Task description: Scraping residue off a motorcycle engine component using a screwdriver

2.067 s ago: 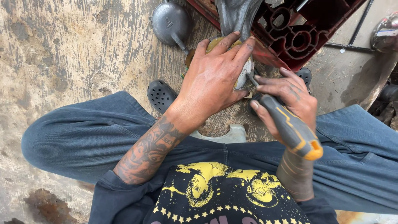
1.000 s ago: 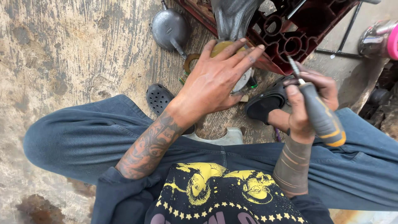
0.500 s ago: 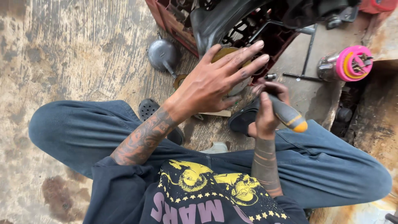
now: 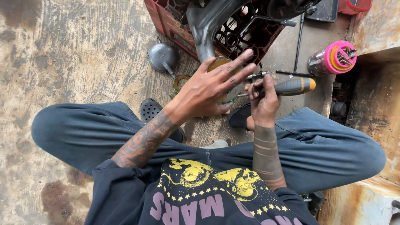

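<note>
My left hand [image 4: 210, 85] lies flat, fingers spread, over a round yellowish part [image 4: 218, 63] at the lower end of a grey metal arm [image 4: 206, 25]. My right hand [image 4: 262, 100] grips a screwdriver [image 4: 287, 86] with a dark handle and an orange end. Its handle points right and its metal tip points left, under my left fingers. I sit on the concrete floor with both knees spread, in blue trousers.
A dark red plastic crate [image 4: 246, 31] stands behind the metal arm. A grey oil can [image 4: 163, 57] sits to its left, with a brass ring [image 4: 181, 81] on the floor. A pink-lidded jar of small parts [image 4: 333, 58] and a thin metal rod [image 4: 298, 41] lie to the right.
My right hand has swung the screwdriver from pointing down to lying level, tip towards the part. My left hand stayed on the part. The view shifted, showing more on the right.
</note>
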